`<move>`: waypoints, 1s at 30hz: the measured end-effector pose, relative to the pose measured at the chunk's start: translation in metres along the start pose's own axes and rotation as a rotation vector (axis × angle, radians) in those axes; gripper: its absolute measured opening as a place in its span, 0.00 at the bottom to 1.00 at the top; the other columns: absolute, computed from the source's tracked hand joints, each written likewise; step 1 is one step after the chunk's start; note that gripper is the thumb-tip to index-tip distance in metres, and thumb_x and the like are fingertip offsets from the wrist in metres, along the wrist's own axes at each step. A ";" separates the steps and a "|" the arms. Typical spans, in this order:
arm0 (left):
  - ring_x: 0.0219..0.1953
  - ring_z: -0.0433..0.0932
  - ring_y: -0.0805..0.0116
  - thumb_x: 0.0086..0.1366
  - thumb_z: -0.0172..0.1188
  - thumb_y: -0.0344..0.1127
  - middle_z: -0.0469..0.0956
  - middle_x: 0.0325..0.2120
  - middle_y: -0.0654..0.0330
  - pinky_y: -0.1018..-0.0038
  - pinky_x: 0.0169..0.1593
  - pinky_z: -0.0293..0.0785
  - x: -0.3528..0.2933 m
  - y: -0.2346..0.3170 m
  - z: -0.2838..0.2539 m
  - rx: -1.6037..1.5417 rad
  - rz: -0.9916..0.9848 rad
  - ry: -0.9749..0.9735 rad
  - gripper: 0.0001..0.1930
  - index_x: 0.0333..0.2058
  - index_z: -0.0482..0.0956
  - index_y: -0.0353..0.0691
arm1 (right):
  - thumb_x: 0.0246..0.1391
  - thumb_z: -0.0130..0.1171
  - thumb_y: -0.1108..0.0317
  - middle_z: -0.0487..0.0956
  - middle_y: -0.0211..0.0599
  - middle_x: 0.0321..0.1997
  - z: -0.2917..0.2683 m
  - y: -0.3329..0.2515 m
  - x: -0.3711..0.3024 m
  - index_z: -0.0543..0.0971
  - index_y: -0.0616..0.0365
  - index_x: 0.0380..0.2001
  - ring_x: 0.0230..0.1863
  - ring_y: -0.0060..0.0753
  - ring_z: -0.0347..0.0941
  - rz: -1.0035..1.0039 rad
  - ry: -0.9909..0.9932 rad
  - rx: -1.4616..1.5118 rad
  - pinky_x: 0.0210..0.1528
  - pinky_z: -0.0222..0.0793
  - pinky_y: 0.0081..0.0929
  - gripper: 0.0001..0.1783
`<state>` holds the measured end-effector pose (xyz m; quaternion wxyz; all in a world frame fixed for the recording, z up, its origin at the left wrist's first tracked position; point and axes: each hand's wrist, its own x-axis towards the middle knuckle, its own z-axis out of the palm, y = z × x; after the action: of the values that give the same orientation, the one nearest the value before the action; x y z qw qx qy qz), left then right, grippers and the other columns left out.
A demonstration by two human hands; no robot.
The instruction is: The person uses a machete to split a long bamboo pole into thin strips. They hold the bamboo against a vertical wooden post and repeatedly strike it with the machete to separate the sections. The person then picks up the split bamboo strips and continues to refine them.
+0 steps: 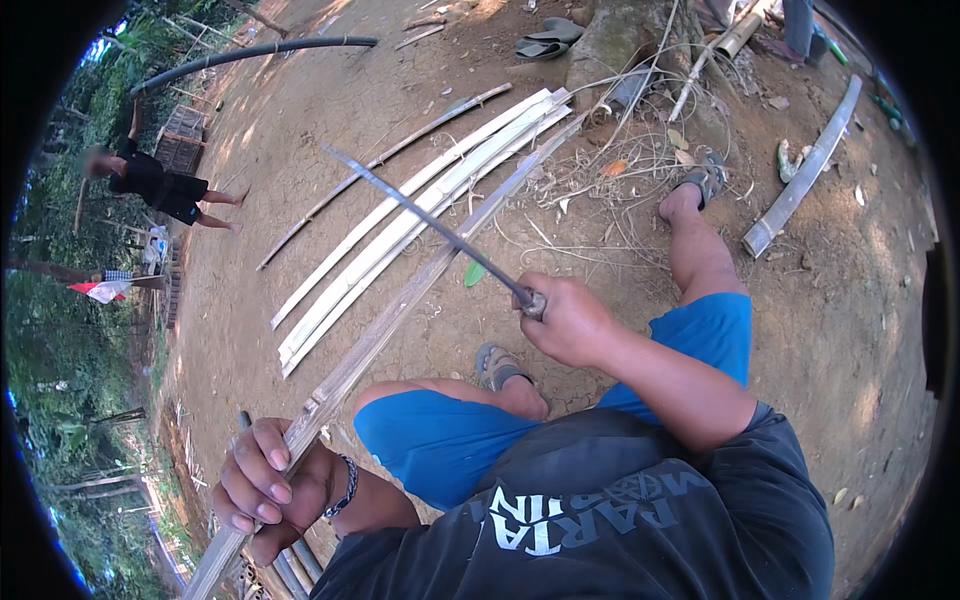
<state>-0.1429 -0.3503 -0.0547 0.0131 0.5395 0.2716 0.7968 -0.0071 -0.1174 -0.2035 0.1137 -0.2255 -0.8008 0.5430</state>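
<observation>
My left hand (270, 480), with a braided band at its wrist, is closed round the lower end of a long split bamboo strip (390, 315). The strip runs away from me, slanting up to the right toward the tree. In my right hand (572, 322) is the handle of a machete (430, 220). Its long, narrow dark blade points to the far left and crosses over the strip; whether the two touch I cannot tell. Several pale split bamboo strips (400, 230) lie side by side on the ground beyond the blade.
A thin pole (400, 150) lies past the pale strips. Fibrous shavings (610, 205) litter the ground by a tree base (610, 50). Right of my foot lies a wide split bamboo piece (808, 165). At far left a person (160, 180) is beside a long dark curved pole (250, 53).
</observation>
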 end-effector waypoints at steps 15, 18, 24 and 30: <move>0.24 0.77 0.77 0.49 0.75 0.45 0.77 0.20 0.75 0.72 0.36 0.72 0.000 0.000 -0.002 -0.013 0.023 0.013 0.14 0.28 0.77 0.51 | 0.45 0.57 0.70 0.79 0.54 0.30 -0.003 0.006 0.002 0.77 0.57 0.36 0.37 0.58 0.77 -0.014 -0.075 -0.004 0.40 0.72 0.48 0.12; 0.24 0.77 0.78 0.49 0.75 0.46 0.77 0.20 0.75 0.72 0.37 0.72 -0.002 0.002 -0.008 0.059 0.040 0.124 0.15 0.29 0.77 0.51 | 0.45 0.57 0.70 0.79 0.51 0.28 0.000 -0.001 -0.001 0.77 0.58 0.34 0.34 0.55 0.78 -0.069 -0.036 -0.006 0.38 0.72 0.45 0.10; 0.29 0.76 0.76 0.49 0.75 0.45 0.78 0.25 0.73 0.72 0.43 0.68 -0.002 0.009 -0.009 -0.017 -0.019 -0.024 0.17 0.34 0.78 0.50 | 0.46 0.57 0.71 0.79 0.50 0.26 0.004 0.041 0.015 0.77 0.59 0.34 0.31 0.54 0.78 0.004 0.043 0.022 0.36 0.72 0.43 0.10; 0.24 0.75 0.81 0.48 0.75 0.43 0.75 0.20 0.78 0.73 0.37 0.70 -0.001 0.004 -0.013 -0.003 0.023 0.024 0.15 0.29 0.77 0.53 | 0.46 0.56 0.71 0.79 0.55 0.31 -0.006 0.024 0.017 0.76 0.60 0.36 0.37 0.58 0.77 -0.096 -0.081 -0.097 0.41 0.72 0.47 0.12</move>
<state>-0.1525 -0.3589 -0.0573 0.0014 0.5328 0.2645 0.8038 -0.0137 -0.0965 -0.2247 0.0959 -0.1699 -0.8401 0.5062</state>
